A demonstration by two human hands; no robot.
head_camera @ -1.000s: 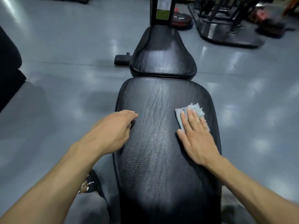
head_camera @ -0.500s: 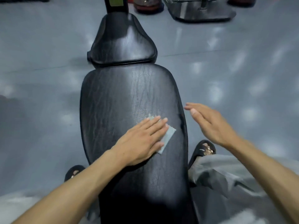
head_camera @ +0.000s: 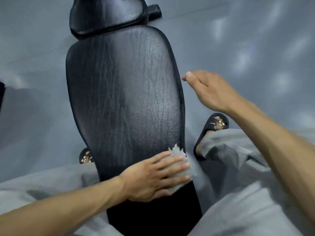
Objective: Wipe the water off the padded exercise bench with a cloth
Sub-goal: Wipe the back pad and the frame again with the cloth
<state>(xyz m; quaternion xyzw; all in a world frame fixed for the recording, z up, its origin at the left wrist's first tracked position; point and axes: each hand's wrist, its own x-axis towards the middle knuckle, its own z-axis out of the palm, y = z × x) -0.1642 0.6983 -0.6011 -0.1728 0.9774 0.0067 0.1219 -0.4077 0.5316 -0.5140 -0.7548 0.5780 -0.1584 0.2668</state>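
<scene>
A small pale grey-blue cloth with a frayed edge (head_camera: pixel 179 165) lies on the near right part of a long black padded exercise bench with cracked, glossy vinyl (head_camera: pixel 122 92), right at the pad's right edge. The left hand (head_camera: pixel 153 176) lies flat on top of the cloth, its fingers (head_camera: pixel 175 165) straight and spread a little, pressing the fabric against the pad. Cloth shows past the fingertips and above them.

The right hand (head_camera: pixel 209 91) hovers off the right side of the bench, above the floor and clear of the pad. It holds nothing; its fingers are loosely bent and the thumb points toward the bench edge.

Beyond the long pad, at the top of the view, sits a second, smaller black padded seat section (head_camera: pixel 107 14), just beside the long pad's far end.

The person straddles the bench in light grey trousers (head_camera: pixel 238 167). A black slide sandal with gold ornaments (head_camera: pixel 213 132) rests on the shiny grey floor (head_camera: pixel 255 40) to the right of the bench; another one (head_camera: pixel 86 156) peeks out on the left.
</scene>
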